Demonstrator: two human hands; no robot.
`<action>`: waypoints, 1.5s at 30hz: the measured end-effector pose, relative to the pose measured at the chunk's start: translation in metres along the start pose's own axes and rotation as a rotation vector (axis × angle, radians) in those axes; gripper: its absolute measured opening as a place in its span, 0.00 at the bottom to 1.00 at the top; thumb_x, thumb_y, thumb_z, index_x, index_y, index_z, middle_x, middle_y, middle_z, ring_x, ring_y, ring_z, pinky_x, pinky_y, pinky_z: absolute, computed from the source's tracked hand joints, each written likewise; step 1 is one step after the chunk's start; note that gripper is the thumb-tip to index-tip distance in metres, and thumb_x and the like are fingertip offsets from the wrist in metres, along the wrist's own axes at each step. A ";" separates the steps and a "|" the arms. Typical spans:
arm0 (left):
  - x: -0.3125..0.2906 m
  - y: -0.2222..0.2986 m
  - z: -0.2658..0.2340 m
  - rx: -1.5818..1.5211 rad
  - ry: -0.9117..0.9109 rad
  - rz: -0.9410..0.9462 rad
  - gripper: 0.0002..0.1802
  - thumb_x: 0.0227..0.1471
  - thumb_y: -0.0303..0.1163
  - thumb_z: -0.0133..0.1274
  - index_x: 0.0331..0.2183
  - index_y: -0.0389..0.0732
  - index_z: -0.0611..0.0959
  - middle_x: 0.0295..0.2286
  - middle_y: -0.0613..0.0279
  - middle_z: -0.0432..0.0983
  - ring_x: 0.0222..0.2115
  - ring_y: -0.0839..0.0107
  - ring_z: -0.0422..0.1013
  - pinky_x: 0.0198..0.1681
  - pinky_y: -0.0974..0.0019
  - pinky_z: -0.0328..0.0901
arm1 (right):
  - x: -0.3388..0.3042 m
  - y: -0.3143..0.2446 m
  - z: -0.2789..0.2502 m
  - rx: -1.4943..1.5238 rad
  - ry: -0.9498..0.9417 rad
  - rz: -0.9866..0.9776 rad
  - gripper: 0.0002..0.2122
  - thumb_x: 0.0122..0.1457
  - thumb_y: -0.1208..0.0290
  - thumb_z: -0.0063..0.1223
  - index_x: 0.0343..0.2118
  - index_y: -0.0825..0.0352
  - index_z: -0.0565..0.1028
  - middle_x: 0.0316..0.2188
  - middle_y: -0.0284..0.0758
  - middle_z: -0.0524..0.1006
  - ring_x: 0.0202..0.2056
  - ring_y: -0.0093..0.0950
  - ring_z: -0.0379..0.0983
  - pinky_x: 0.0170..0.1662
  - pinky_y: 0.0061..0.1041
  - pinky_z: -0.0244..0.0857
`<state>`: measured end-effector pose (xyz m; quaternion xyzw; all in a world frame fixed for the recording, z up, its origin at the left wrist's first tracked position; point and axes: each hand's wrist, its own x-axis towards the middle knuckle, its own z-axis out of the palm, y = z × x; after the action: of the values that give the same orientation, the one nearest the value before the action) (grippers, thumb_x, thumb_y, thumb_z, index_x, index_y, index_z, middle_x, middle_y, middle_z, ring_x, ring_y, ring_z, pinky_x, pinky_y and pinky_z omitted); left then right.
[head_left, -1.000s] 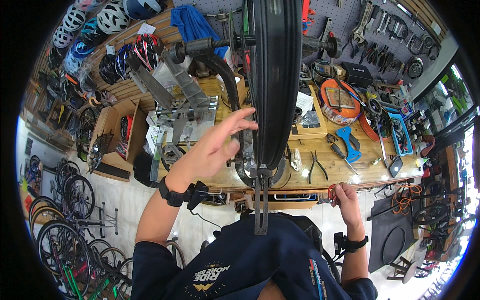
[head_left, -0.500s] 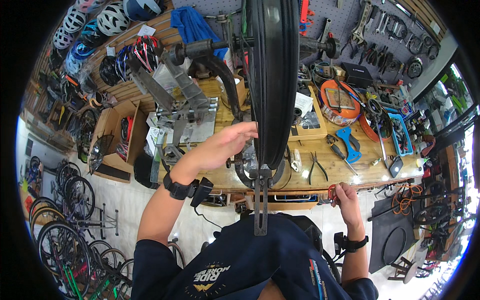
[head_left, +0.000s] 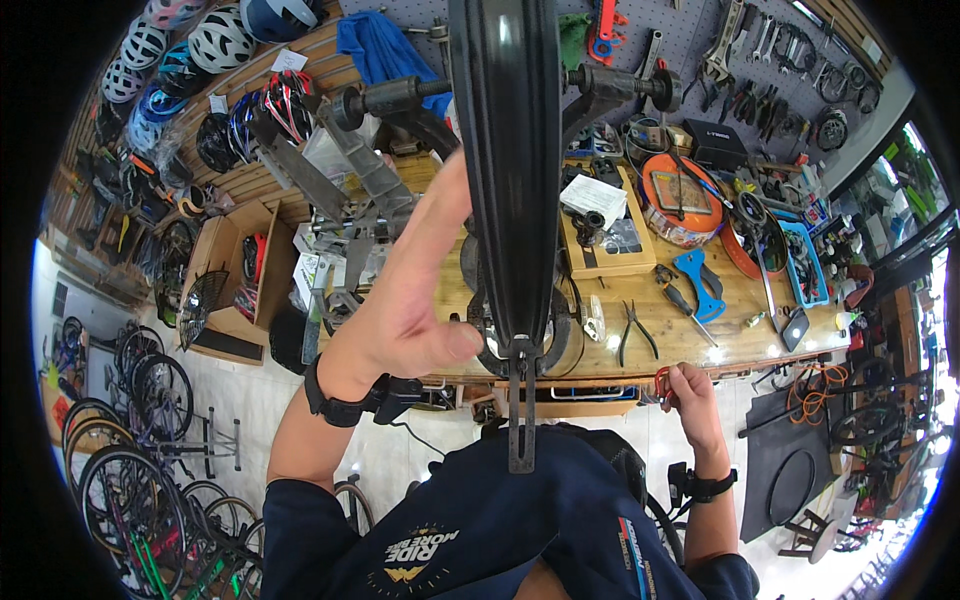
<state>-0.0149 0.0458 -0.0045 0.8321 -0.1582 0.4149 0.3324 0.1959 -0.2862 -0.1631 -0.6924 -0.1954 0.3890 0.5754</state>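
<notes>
A black bicycle wheel (head_left: 508,190) stands upright, edge-on to me, in a dark metal truing stand (head_left: 610,85). The stand's slotted metal bar (head_left: 521,420) points back toward my body, below the rim. My left hand (head_left: 415,300) is open along the wheel's left side, thumb spread from the stretched fingers. Its fingertips reach the wheel's left edge; whether they touch it is hard to tell. Low on the right, clear of the wheel, my right hand (head_left: 692,393) is closed on a small red spoke wrench (head_left: 662,382), partly hidden by the fingers.
On the wooden bench (head_left: 600,362) right of the wheel lie pliers (head_left: 637,333), a screwdriver (head_left: 686,308), a blue tool (head_left: 700,285) and a box with small parts (head_left: 612,262). A cardboard box (head_left: 228,340) stands at left. Tools hang on the pegboard (head_left: 690,45).
My left hand has risen and moved forward along the wheel, its thumb now spread. The wheel's upper part has shifted left and looks straighter. My right hand has stayed nearly still.
</notes>
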 end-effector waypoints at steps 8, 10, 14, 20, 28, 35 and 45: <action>0.029 0.015 0.000 -0.004 -0.052 -0.083 0.53 0.49 0.63 0.51 0.61 0.31 0.59 0.62 0.42 0.49 0.64 0.48 0.46 0.64 0.54 0.41 | -0.001 -0.001 -0.001 0.020 0.001 -0.006 0.14 0.67 0.65 0.44 0.25 0.66 0.70 0.21 0.29 0.71 0.20 0.17 0.66 0.25 0.17 0.61; 0.029 0.015 -0.009 -0.015 -0.096 -0.134 0.51 0.50 0.63 0.50 0.60 0.30 0.61 0.60 0.43 0.54 0.62 0.49 0.50 0.63 0.55 0.43 | -0.001 -0.001 -0.001 0.027 0.000 -0.008 0.14 0.67 0.65 0.44 0.25 0.66 0.70 0.21 0.29 0.71 0.20 0.17 0.66 0.25 0.17 0.61; 0.019 0.020 -0.012 -0.155 -0.120 -0.250 0.51 0.54 0.66 0.42 0.60 0.30 0.59 0.57 0.46 0.61 0.58 0.54 0.60 0.61 0.57 0.50 | -0.002 0.001 -0.003 0.015 -0.005 -0.012 0.14 0.67 0.65 0.44 0.25 0.66 0.70 0.21 0.29 0.71 0.20 0.17 0.66 0.25 0.17 0.61; -0.014 0.016 0.011 -0.559 -0.054 -0.792 0.53 0.53 0.70 0.38 0.62 0.35 0.54 0.49 0.46 0.71 0.55 0.61 0.66 0.58 0.56 0.56 | 0.000 0.007 -0.005 0.025 0.006 -0.004 0.14 0.67 0.65 0.43 0.25 0.65 0.70 0.21 0.28 0.71 0.20 0.17 0.65 0.25 0.16 0.61; -0.024 -0.002 0.031 -0.664 -0.022 -0.865 0.36 0.56 0.54 0.45 0.56 0.36 0.62 0.47 0.54 0.69 0.45 0.67 0.71 0.51 0.64 0.63 | 0.003 0.009 -0.005 0.035 0.003 -0.006 0.13 0.66 0.66 0.44 0.25 0.67 0.71 0.21 0.29 0.72 0.21 0.17 0.66 0.26 0.17 0.62; 0.017 0.027 -0.001 -0.431 0.033 -0.589 0.50 0.51 0.68 0.43 0.59 0.34 0.60 0.53 0.39 0.65 0.52 0.53 0.67 0.56 0.56 0.57 | 0.004 0.019 -0.012 0.074 0.016 0.021 0.14 0.66 0.66 0.45 0.26 0.67 0.72 0.21 0.30 0.74 0.21 0.17 0.67 0.26 0.17 0.63; -0.015 0.000 0.021 0.161 -0.036 -0.377 0.49 0.55 0.62 0.42 0.63 0.33 0.53 0.63 0.45 0.47 0.64 0.51 0.48 0.66 0.52 0.40 | 0.002 0.014 -0.010 0.080 0.017 0.006 0.14 0.66 0.65 0.45 0.26 0.68 0.72 0.21 0.29 0.73 0.20 0.17 0.66 0.26 0.17 0.62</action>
<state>-0.0122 0.0309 -0.0257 0.8782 0.0279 0.3417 0.3336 0.2022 -0.2949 -0.1764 -0.6726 -0.1726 0.3922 0.6033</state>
